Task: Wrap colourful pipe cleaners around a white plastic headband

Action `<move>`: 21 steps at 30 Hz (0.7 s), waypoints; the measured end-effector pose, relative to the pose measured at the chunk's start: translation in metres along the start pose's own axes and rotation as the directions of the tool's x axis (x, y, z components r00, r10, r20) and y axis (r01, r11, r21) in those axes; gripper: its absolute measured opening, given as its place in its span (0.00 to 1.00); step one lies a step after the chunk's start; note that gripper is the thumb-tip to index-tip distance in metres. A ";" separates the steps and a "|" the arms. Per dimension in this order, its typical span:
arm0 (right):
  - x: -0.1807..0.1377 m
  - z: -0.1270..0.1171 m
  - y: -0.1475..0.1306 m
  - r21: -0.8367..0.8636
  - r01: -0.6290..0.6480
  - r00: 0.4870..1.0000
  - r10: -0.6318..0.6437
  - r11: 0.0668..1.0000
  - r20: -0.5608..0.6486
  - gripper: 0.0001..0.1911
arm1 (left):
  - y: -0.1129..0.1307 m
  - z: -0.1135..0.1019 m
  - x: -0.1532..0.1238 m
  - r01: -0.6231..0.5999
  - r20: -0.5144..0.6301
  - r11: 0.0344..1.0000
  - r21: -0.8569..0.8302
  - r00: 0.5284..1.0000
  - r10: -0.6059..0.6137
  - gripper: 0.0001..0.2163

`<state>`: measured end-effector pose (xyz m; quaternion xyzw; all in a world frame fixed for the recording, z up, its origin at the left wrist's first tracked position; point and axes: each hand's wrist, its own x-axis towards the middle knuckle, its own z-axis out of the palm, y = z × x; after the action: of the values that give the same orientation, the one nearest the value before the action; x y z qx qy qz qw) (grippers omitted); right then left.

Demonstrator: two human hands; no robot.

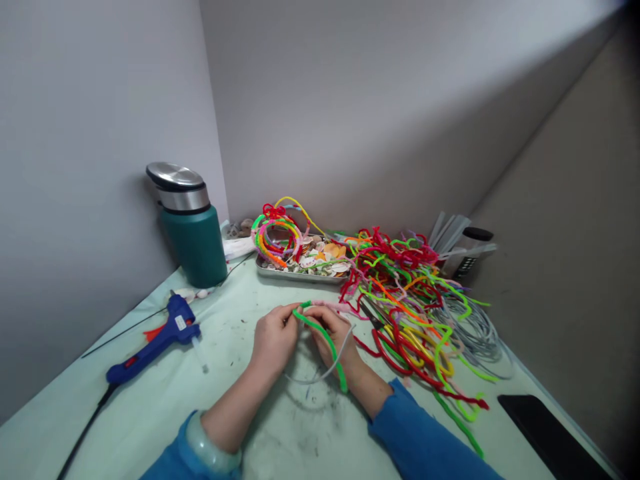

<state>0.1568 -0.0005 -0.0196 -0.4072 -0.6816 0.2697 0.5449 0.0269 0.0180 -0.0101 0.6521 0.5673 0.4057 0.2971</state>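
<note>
At the middle of the table, my left hand (273, 340) pinches a bright green pipe cleaner (327, 340) near one end. The rest of it hangs in a curve across my right hand (336, 337). A thin grey wire (320, 379) bends in a loop below both hands. On its far side a pink fuzzy stretch (334, 305) sits beside the green at my fingertips. My right hand's fingers are closed on this wire, though its fingertips are partly hidden behind the green pipe cleaner.
A blue glue gun (160, 340) lies left, near a green bottle (195, 240). Behind stands a metal tray (303, 275) of shell-like pieces, with colourful wrapped rings (275, 243) on it. Right are tangled pipe cleaners (400, 267), scissors (373, 313), coiled wire (473, 333) and a black phone-like slab (545, 433).
</note>
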 end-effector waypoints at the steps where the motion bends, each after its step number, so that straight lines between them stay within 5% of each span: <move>1: 0.000 0.000 0.001 0.004 -0.018 1.000 0.018 1.000 -0.005 0.07 | 0.000 0.000 0.001 0.023 -0.003 1.000 -0.020 1.000 -0.023 0.13; 10: 0.009 0.003 0.009 0.219 -0.305 0.921 0.345 0.927 -0.179 0.10 | -0.001 0.002 0.001 0.010 0.108 0.993 -0.119 0.994 0.003 0.15; 15: 0.009 0.001 0.005 0.291 -0.280 0.934 0.330 0.915 -0.139 0.11 | -0.005 0.006 0.002 0.029 0.135 0.983 -0.183 0.991 -0.004 0.15; 21: 0.006 0.002 0.010 0.327 -0.277 0.938 0.328 0.903 -0.114 0.09 | -0.005 0.008 0.002 0.250 0.224 0.900 -0.357 0.958 -0.178 0.18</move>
<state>0.1570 0.0101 -0.0252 -0.4398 -0.5119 0.4187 0.6076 0.0310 0.0212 -0.0176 0.5501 0.5156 0.4105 0.5128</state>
